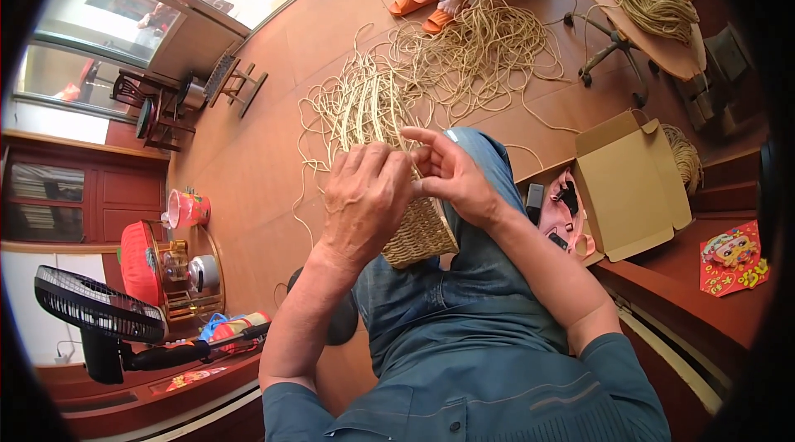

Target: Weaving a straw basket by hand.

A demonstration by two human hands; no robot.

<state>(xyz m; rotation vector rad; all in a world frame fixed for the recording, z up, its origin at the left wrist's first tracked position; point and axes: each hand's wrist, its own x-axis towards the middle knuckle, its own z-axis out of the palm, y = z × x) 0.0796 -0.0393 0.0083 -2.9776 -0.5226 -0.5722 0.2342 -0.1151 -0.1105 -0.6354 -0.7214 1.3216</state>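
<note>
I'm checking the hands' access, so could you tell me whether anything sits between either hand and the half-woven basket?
Nothing visible does. The left hand lies on the basket near its rim, and the right hand meets it at the upright strands. The basket rests on the person's knee.

Glossy reddish-brown tile floor [273,144], daylight through glass doors [124,20]; dark wood cabinet [74,194] left, black fan [95,309] lower-left corner.

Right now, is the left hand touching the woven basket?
Touching: the head view shows the left hand lying over the woven basket, fingers curled onto its upper edge.
</note>
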